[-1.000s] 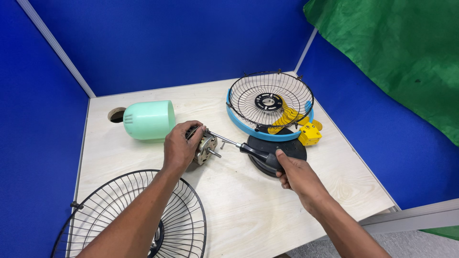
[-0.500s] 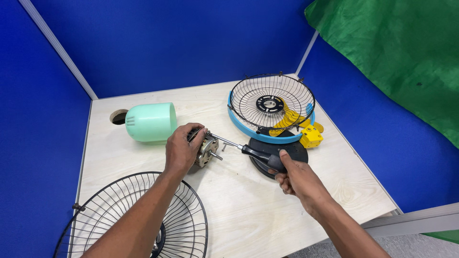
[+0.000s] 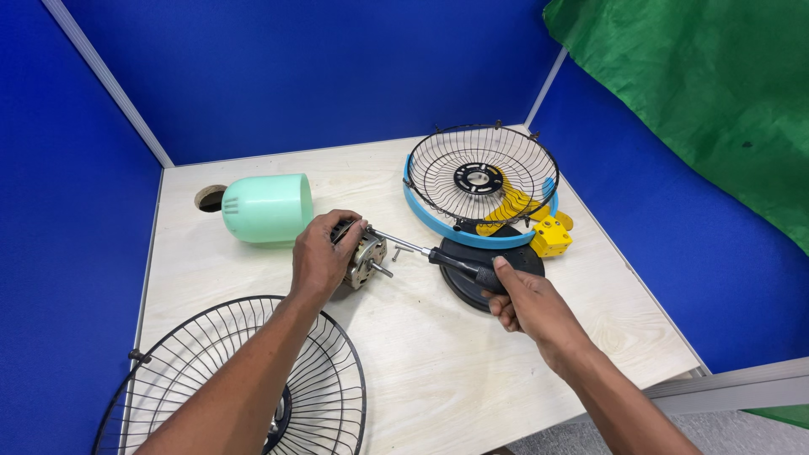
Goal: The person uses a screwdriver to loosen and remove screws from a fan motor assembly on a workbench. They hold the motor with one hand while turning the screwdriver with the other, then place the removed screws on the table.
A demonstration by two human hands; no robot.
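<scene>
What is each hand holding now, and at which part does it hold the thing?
The left hand grips the fan motor over its body. The right hand holds the screwdriver by its black handle.

Left hand (image 3: 323,253) curled, palm down; right hand (image 3: 527,299) fisted, thumb extended, forearms converging

Pale wood table (image 3: 438,371): mint housing (image 3: 265,208), motor (image 3: 364,257), two grilles, black base (image 3: 472,282), maybe screw.

Motor (image 3: 364,257) mid-table, housing (image 3: 265,207) behind-left, round base (image 3: 484,268) right, wire guard (image 3: 244,379) in front.
</scene>
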